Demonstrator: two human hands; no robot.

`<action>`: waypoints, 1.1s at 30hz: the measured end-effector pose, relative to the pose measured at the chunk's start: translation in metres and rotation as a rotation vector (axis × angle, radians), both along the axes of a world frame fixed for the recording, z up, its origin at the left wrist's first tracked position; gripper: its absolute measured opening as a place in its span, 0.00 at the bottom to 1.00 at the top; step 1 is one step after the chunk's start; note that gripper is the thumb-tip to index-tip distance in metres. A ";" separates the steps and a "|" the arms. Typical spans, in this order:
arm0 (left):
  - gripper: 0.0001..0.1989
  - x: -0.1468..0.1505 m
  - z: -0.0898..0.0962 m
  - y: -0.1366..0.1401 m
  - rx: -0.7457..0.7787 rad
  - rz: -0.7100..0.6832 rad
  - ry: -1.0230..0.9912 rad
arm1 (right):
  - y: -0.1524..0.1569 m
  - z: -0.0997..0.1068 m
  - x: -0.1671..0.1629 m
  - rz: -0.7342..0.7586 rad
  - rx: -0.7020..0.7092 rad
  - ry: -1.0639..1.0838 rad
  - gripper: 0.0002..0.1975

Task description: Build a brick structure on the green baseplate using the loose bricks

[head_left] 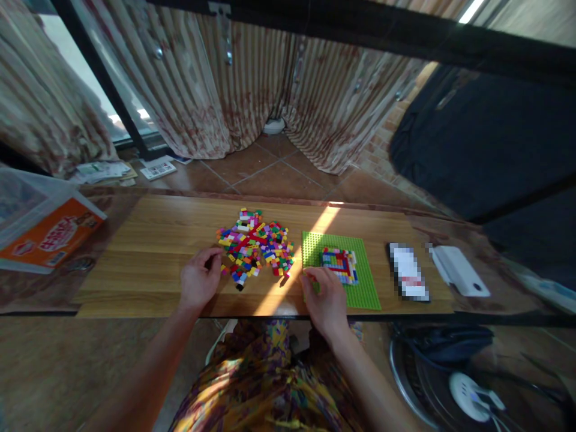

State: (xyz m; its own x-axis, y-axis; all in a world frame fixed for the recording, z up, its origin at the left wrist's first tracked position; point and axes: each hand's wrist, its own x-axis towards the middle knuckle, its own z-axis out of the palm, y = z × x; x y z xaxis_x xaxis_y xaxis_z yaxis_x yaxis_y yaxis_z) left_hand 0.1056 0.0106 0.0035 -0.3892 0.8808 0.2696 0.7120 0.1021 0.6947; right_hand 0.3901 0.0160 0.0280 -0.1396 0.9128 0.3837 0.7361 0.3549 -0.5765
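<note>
A loose pile of small coloured toy bricks (256, 243) lies on the wooden tabletop in front of me. My left hand (200, 280) rests at the pile's left edge, fingers curled and closed; whatever they may hold is hidden. To the right of the pile is a green studded baseplate (366, 282), bearing a low rectangular build of mixed bricks (339, 264) with red pieces inside. My right hand (327, 303) is over the baseplate's near left part, just beside the build. Its thumb and fingers are bent together, and anything between them is too small to make out.
Right of the baseplate lies a phone (408, 271) with a blurred screen, then a white flat case (461, 271). A clear plastic box (40, 192) with an orange label stands at the far left. A white power strip (472, 396) sits on a round stool below the table.
</note>
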 end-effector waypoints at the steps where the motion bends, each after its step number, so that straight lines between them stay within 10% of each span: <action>1: 0.15 0.000 0.000 0.000 0.002 -0.002 0.004 | -0.003 -0.003 -0.009 0.003 -0.005 -0.058 0.08; 12: 0.14 0.000 0.004 -0.001 -0.016 -0.004 0.030 | -0.005 -0.013 -0.033 -0.013 0.009 -0.213 0.08; 24: 0.14 -0.003 -0.001 0.002 -0.028 0.006 0.044 | 0.026 0.009 0.070 -0.384 0.139 0.003 0.09; 33: 0.15 -0.006 -0.005 0.002 -0.014 -0.005 0.096 | 0.041 -0.006 0.074 -0.418 0.075 0.052 0.10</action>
